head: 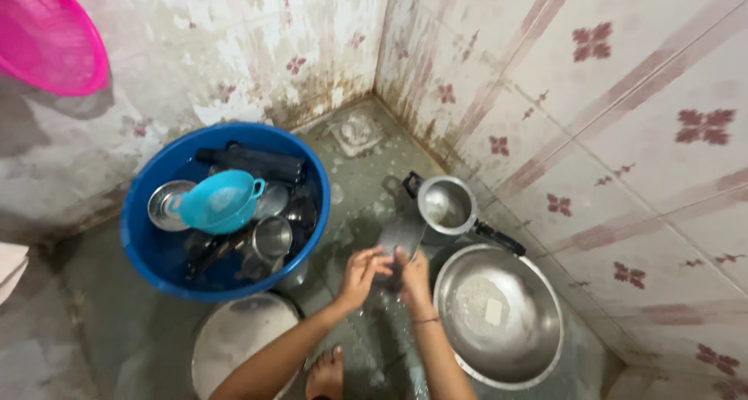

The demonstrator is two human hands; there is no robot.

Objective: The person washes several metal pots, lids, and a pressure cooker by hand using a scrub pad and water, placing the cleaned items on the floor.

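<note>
Both hands, left hand (360, 271) and right hand (413, 275), grasp a flat metal spatula (403, 235) above the wet floor (366, 182).

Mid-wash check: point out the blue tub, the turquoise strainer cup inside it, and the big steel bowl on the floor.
blue tub (148, 183), head view, on its left rim.
turquoise strainer cup (218, 201), head view, on its outer side.
big steel bowl (538, 291), head view, on its inner right wall.

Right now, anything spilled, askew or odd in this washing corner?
Nothing damaged. The concrete floor is wet around both hands, which hold a flat metal utensil. Dishes sit piled at angles in the blue tub, a turquoise jug tilted on top. The lower walls are stained and grimy.
</note>
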